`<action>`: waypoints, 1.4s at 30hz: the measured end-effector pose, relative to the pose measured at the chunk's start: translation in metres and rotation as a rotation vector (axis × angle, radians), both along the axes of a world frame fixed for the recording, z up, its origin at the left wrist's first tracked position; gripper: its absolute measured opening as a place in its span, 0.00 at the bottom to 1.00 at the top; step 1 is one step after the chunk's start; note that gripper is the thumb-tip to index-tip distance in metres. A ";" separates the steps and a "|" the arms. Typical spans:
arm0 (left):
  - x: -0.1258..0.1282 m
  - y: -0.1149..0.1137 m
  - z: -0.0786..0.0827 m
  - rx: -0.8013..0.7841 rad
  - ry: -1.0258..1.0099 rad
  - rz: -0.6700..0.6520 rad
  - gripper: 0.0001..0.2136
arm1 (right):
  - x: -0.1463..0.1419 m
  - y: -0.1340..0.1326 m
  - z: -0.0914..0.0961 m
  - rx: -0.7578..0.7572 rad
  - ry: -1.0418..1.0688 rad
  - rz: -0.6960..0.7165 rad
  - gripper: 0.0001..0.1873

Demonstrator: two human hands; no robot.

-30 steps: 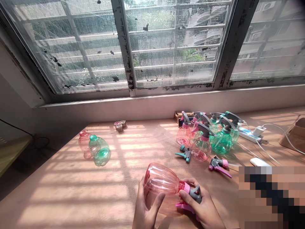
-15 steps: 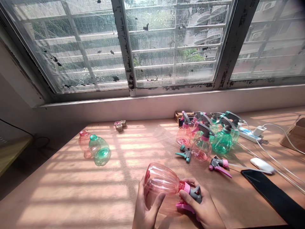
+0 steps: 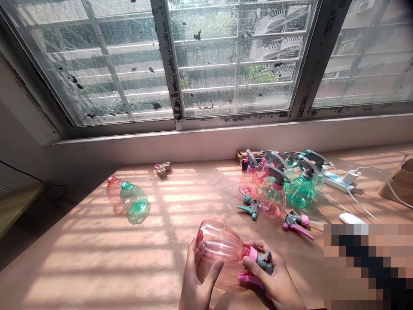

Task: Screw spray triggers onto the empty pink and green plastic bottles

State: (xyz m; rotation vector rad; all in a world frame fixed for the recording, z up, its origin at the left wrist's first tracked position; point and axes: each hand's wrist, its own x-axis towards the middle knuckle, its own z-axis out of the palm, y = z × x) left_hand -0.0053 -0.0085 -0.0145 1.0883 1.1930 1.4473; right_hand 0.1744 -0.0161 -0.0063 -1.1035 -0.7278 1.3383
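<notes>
I hold a pink see-through spray bottle (image 3: 217,247) on its side, low over the wooden table (image 3: 97,258). My left hand (image 3: 196,286) wraps round the bottle's belly, thumb on top. My right hand (image 3: 275,284) grips the pink and grey trigger head (image 3: 260,267) seated on the bottle's neck. The base of the bottle points up and left.
Several assembled pink and green spray bottles (image 3: 280,185) stand at the back right. Two loose trigger heads, a teal one (image 3: 249,207) and a pink one (image 3: 297,224), lie before them. A headless pink bottle (image 3: 113,193) and a headless green bottle (image 3: 135,204) lie at left. A power strip (image 3: 338,181), a mouse (image 3: 350,218) and cables are at right.
</notes>
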 end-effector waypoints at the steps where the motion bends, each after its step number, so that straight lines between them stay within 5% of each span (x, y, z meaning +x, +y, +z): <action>1: 0.000 0.000 0.001 -0.003 0.000 -0.001 0.37 | 0.000 0.000 0.000 0.001 0.002 -0.004 0.32; 42: 0.001 0.000 0.003 0.027 -0.014 0.005 0.35 | -0.002 -0.002 0.005 -0.023 0.025 0.012 0.34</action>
